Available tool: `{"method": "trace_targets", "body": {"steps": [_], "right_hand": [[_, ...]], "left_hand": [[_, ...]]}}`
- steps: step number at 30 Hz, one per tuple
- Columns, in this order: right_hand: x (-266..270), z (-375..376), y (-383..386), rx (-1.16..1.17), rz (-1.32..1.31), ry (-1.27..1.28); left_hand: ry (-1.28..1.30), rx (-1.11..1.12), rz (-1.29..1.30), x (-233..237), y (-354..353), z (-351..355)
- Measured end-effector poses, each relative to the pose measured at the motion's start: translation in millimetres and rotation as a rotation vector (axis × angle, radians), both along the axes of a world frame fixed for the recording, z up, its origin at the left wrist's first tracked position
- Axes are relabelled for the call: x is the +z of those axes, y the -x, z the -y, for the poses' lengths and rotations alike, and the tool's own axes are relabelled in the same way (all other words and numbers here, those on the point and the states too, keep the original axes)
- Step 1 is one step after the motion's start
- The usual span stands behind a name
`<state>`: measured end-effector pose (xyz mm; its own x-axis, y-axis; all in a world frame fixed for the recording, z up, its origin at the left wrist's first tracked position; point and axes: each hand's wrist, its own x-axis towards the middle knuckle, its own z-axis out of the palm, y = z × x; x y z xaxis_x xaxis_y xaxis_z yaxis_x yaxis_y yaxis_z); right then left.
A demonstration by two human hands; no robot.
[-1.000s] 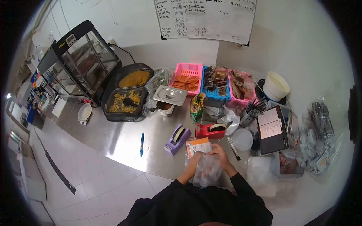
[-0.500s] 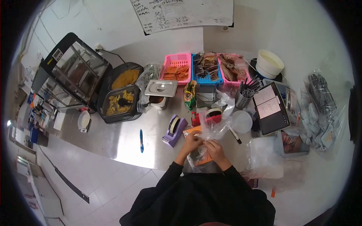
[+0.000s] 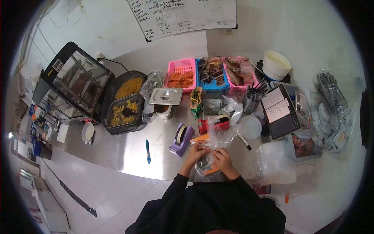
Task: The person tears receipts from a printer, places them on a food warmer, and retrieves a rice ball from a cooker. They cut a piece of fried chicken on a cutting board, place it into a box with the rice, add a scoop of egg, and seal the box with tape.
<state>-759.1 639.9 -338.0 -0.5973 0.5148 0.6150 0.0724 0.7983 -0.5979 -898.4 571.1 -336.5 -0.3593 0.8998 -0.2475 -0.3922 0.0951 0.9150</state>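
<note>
Both hands pinch a clear plastic bag (image 3: 224,135) over the front of the metal table. My left hand (image 3: 198,151) is closed on the bag's left side, and my right hand (image 3: 223,159) grips it close by on the right. The bag's loose upper part spreads out beyond my fingers; its lower part bulges below them, with contents I cannot make out. Under the bag lies a flat orange item (image 3: 212,170), mostly covered. A purple tape dispenser (image 3: 181,139) stands left of my left hand. Just beyond the bag is a red tape dispenser (image 3: 214,124).
A blue pen (image 3: 148,151) lies to the left, a black marker (image 3: 244,142) to the right. Behind stand a lidded steel container (image 3: 166,96), a pink basket (image 3: 182,64) and a blue basket (image 3: 212,84). An open notebook (image 3: 279,113) and plastic bags (image 3: 274,162) are at the right.
The camera view has tilted slightly, so the scene sits a little lower. Both hands keep their hold on the bag, with the fingers shifted slightly and the lower part more visible.
</note>
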Motion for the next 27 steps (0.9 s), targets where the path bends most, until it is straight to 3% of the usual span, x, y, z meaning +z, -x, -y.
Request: {"method": "trace_targets", "body": {"steps": [4, 7, 9, 11, 13, 14, 16, 17, 19, 21, 23, 24, 26, 27], "right_hand": [[-3, 0, 1, 0.011, 0.003, 0.017], [-10, -3, 2, 0.016, -0.003, 0.03], [-7, -1, 4, 0.033, -0.02, 0.059], [-8, -3, 4, 0.055, -0.034, 0.089], [-10, -14, 1, -0.098, 0.007, 0.166], [-11, -17, -1, -0.08, 0.009, 0.163], [-14, -21, -2, -0.053, 0.024, 0.192], [-14, -20, 0, -0.043, 0.027, 0.205], [-3, -12, 2, -0.036, 0.045, 0.155], [7, 5, 3, -0.04, 0.069, 0.108], [13, 32, 13, 0.169, 0.134, 0.196], [15, 46, 22, 0.172, 0.142, 0.202], [22, 65, 48, 0.38, 0.235, 0.399], [16, 73, 61, 0.375, 0.235, 0.403]], "left_hand": [[-0.013, -0.022, -0.126, -3, 1, 0], [0.054, -0.07, -0.361, 4, 0, 0], [-0.067, -0.128, -0.655, 5, -1, 1], [0.001, -0.123, -0.732, 9, -10, 6], [-0.166, -0.054, -0.919, 7, -23, 17], [-0.16, -0.036, -0.92, 5, -27, 25], [-0.283, -0.296, -0.657, 1, -29, 43], [-0.279, -0.282, -0.662, 4, -19, 48], [-0.051, -0.112, -0.605, 17, 14, 60], [0.234, 0.253, -1.125, 38, 53, 69], [0.445, 0.2, -1.291, 33, 88, 76], [0.452, 0.198, -1.283, 36, 94, 75], [0.581, -0.148, -0.251, 42, 108, 71], [0.582, -0.154, -0.25, 33, 112, 75]]}}
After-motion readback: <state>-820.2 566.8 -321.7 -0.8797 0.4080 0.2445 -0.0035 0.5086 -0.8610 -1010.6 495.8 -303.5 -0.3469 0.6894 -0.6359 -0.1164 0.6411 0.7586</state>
